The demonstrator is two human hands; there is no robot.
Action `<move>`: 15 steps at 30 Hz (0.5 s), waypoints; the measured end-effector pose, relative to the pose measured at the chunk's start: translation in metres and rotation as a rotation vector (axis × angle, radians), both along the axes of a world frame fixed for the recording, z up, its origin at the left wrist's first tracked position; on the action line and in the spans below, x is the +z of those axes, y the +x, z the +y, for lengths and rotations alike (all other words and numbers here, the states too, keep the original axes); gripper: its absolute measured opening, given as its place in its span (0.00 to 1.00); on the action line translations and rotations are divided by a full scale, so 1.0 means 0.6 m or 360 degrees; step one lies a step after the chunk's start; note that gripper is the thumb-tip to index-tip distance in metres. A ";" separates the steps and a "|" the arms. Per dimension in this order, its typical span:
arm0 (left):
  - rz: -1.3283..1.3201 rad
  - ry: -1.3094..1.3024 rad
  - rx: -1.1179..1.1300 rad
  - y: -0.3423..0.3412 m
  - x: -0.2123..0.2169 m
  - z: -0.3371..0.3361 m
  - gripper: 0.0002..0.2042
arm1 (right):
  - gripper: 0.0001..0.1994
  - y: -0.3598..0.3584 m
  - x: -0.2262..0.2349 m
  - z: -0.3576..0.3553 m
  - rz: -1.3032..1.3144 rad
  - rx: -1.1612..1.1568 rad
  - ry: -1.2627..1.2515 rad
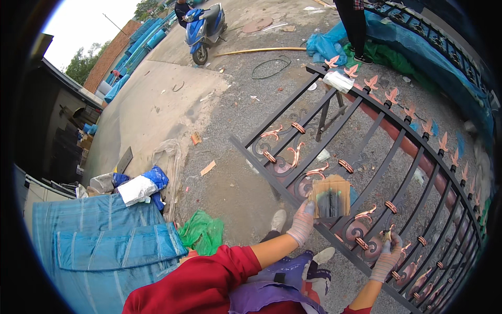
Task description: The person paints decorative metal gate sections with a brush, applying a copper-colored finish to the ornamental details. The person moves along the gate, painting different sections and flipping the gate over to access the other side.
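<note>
My left hand (302,224), in a thin pale glove, grips a piece of cardboard (341,193) by its left edge. A dark smear with a greenish tinge runs down the cardboard's middle. My right hand (387,255), also gloved, is closed around what looks like a small paintbrush (387,235), near the scrollwork. Both hands are over a black metal fence panel (357,103), propped up at a slant. Copper-coloured spear tips (391,96) line its far rail, and copper collars (391,206) and leaf ornaments sit among the bars.
A metal stand (322,121) is under the panel's far end, where white wrapping (339,81) lies. Blue wrapped bundles (117,246) and green plastic (201,232) lie at left. A person in dark trousers (353,26) stands beyond; a blue scooter (201,27) is parked farther off.
</note>
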State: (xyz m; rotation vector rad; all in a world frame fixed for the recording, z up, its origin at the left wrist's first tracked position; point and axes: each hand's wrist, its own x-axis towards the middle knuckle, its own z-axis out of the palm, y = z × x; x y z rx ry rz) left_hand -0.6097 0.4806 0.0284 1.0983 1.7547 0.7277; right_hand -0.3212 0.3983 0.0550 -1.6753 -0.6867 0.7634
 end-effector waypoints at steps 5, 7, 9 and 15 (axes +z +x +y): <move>-0.1212 0.0196 0.0155 -0.084 -0.030 0.096 0.19 | 0.10 -0.149 0.100 0.061 0.0022 -0.0111 -0.0181; -0.1359 -0.0016 0.0206 -0.101 0.030 0.135 0.17 | 0.08 -0.228 0.121 0.098 0.0093 -0.0126 0.0140; -0.1325 0.0043 0.0238 -0.124 0.060 0.151 0.15 | 0.08 -0.300 0.140 0.145 0.0004 -0.0057 0.0213; -0.0088 0.0662 -0.0398 -0.162 0.119 0.165 0.20 | 0.08 -0.430 0.138 0.232 -0.0388 -0.0025 0.0067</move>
